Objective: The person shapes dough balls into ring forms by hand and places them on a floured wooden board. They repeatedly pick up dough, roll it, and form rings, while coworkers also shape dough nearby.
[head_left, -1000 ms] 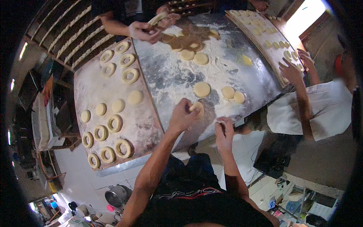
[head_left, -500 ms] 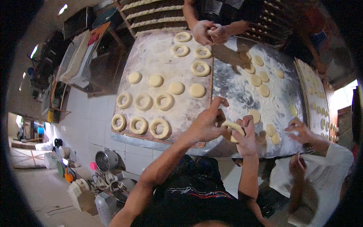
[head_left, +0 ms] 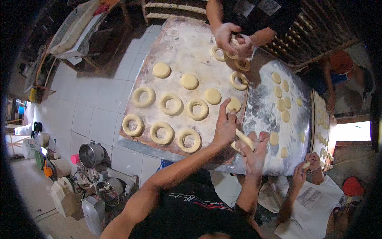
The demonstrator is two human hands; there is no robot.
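My left hand (head_left: pixel 227 127) and my right hand (head_left: pixel 255 151) both grip a pale dough ring (head_left: pixel 245 139), tilted on edge at the floured board's right side. My right fingers wrap its lower end; my left fingers are at its upper end, index finger stretched up. Several dough rings (head_left: pixel 170 104) and flat dough discs (head_left: pixel 189 81) lie on the wooden board (head_left: pixel 183 47), with a disc (head_left: pixel 232 104) just beyond my left hand. More discs (head_left: pixel 285 115) lie on the floured metal table (head_left: pixel 260 103) to the right.
Co-workers' hands hold dough at the top (head_left: pixel 234 42) and lower right (head_left: pixel 306 167); another person (head_left: pixel 336 67) stands at the far right. A long tray of dough (head_left: pixel 320 123) lines the right edge. Racks (head_left: pixel 314 36) stand behind; metal pots (head_left: pixel 91 155) and jugs sit on the floor at left.
The view has swung rightward, showing more floor at left. Both my hands have come together on the dough ring and lifted it on edge. The co-workers' hands have shifted.
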